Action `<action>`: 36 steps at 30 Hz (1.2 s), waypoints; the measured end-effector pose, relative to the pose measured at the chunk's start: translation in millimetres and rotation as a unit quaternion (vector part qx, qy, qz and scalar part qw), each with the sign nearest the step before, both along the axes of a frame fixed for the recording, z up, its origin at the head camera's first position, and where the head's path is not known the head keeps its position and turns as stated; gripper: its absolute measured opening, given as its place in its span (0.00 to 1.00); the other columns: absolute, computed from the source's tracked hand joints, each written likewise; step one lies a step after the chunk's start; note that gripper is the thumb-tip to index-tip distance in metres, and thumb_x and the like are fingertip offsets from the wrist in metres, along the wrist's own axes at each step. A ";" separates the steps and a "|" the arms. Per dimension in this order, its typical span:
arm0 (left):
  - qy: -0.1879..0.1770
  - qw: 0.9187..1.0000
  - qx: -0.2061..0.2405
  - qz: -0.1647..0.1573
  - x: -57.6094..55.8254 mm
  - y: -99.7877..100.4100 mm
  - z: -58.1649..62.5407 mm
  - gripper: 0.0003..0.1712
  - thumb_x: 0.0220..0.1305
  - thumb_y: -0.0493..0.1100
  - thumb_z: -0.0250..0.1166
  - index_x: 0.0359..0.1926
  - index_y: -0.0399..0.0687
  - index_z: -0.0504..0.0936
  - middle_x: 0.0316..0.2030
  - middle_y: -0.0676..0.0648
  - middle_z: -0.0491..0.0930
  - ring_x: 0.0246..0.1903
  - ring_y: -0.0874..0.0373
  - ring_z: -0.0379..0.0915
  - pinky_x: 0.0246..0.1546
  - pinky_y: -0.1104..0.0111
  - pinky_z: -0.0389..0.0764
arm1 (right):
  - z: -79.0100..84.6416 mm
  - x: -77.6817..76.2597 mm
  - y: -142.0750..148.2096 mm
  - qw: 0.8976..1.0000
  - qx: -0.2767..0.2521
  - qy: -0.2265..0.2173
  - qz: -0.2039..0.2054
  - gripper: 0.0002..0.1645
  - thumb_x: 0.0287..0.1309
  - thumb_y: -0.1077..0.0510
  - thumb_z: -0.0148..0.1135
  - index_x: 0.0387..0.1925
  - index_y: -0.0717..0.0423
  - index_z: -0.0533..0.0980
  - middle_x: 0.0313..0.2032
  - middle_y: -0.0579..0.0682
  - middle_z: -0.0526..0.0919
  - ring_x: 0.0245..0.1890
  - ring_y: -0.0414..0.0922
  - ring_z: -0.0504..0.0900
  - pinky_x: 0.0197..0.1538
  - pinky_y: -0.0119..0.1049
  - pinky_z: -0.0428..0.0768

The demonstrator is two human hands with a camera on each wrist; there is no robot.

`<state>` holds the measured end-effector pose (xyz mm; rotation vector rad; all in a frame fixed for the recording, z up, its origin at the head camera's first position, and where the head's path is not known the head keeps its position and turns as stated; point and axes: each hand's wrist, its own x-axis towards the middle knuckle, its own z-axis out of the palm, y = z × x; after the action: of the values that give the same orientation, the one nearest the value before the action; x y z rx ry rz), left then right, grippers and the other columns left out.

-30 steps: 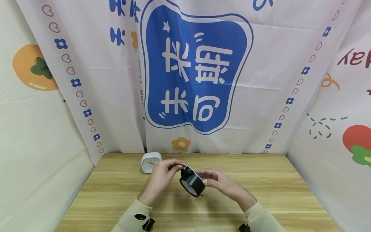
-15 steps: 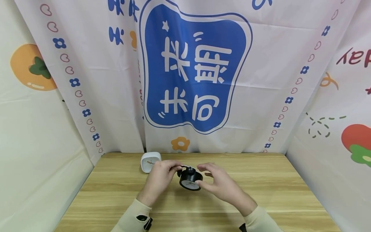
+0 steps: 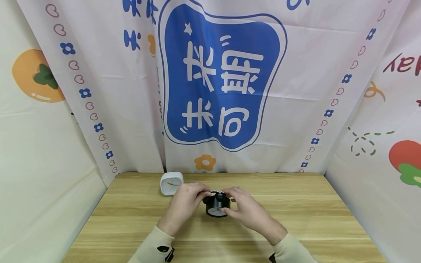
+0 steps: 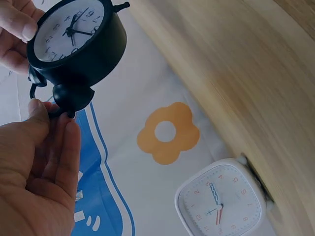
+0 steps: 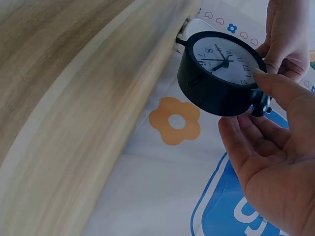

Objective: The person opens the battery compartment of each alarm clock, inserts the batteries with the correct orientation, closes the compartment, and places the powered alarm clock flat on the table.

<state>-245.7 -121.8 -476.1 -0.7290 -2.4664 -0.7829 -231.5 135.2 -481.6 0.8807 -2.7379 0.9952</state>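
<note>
Between my two hands is a black twin-bell alarm clock (image 3: 218,210), its white dial (image 4: 74,30) turned towards me and its bells up. My left hand (image 3: 186,201) pinches the thin handle on top, beside one bell (image 4: 73,97). From the other side my right hand (image 3: 250,210) holds the clock, thumb at the dial's rim and fingers reaching to the top and back. Short legs (image 4: 121,7) stick out from the clock's lower side. In the right wrist view part of the handle end is hidden behind my right thumb.
A white square alarm clock (image 3: 171,183) stands at the back left of the wooden table (image 3: 138,219), just beyond my left hand. A white printed cloth (image 3: 302,109) hangs behind the table's far edge, with more cloth at both sides.
The black clock has turned from a steep tilt to nearly upright, dial towards me. My right hand came off its lower side, opened, and took hold higher up. The left hand keeps the handle.
</note>
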 end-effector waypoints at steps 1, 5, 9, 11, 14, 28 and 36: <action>0.000 1.000 -0.002 -0.001 0.3 0.4 0.1 0.03 0.72 0.39 0.83 0.44 0.50 0.99 0.43 0.51 0.99 0.44 0.58 0.98 0.47 0.64 1.00 | -0.7 -0.3 0.1 1.000 -0.001 -0.003 0.001 0.31 0.72 0.62 0.84 0.70 0.63 0.83 0.64 0.58 0.91 0.61 0.54 0.93 0.65 0.47 0.98; -0.003 1.000 0.008 -0.008 0.9 1.3 0.1 0.04 0.72 0.39 0.83 0.45 0.50 0.99 0.43 0.52 0.99 0.44 0.59 0.97 0.47 0.65 0.99 | -2.6 -1.5 2.3 1.000 -0.018 -0.017 0.001 0.29 0.72 0.64 0.83 0.69 0.64 0.83 0.63 0.59 0.91 0.62 0.55 0.93 0.66 0.47 0.97; -0.015 1.000 0.021 -0.011 0.1 2.0 -0.1 0.06 0.74 0.41 0.82 0.49 0.51 0.99 0.46 0.52 0.99 0.45 0.59 0.97 0.49 0.63 0.99 | -3.1 -4.4 7.1 0.999 -0.042 -0.030 -0.001 0.28 0.72 0.65 0.82 0.69 0.64 0.83 0.63 0.59 0.90 0.64 0.56 0.92 0.68 0.46 0.97; -0.021 0.999 0.026 -0.009 -0.8 2.1 -0.4 0.07 0.76 0.42 0.81 0.52 0.50 0.98 0.48 0.51 0.99 0.47 0.58 0.97 0.52 0.61 1.00 | -3.5 -6.8 10.3 0.998 -0.054 -0.041 -0.003 0.28 0.73 0.65 0.82 0.69 0.64 0.82 0.62 0.59 0.90 0.65 0.57 0.92 0.69 0.46 0.96; -0.025 0.999 0.035 -0.001 -2.2 2.0 -1.0 0.10 0.79 0.43 0.80 0.55 0.48 0.97 0.51 0.48 0.99 0.51 0.54 0.97 0.58 0.56 0.99 | -4.5 -11.9 15.9 0.996 -0.071 -0.054 -0.010 0.28 0.73 0.65 0.81 0.70 0.66 0.82 0.62 0.59 0.90 0.65 0.58 0.91 0.70 0.46 0.95; -0.039 0.999 0.027 0.022 -6.8 -0.2 -6.0 0.12 0.83 0.43 0.76 0.61 0.47 0.94 0.57 0.46 0.96 0.58 0.50 0.95 0.64 0.53 0.97 | -17.8 -42.6 48.1 0.984 -0.122 -0.090 -0.093 0.27 0.74 0.67 0.79 0.70 0.69 0.81 0.62 0.62 0.90 0.67 0.60 0.90 0.74 0.52 0.93; -0.058 0.998 0.018 0.027 -6.6 -0.7 -8.0 0.13 0.83 0.44 0.76 0.62 0.47 0.94 0.58 0.45 0.96 0.59 0.49 0.95 0.64 0.52 0.97 | -26.1 -61.9 69.7 0.972 -0.162 -0.123 -0.120 0.29 0.76 0.69 0.76 0.72 0.73 0.77 0.65 0.69 0.88 0.70 0.65 0.88 0.75 0.52 0.92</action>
<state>-252.2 -122.5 -484.2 -0.6180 -2.5554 -0.8698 -293.3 204.9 -507.7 0.3858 -2.6653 1.5257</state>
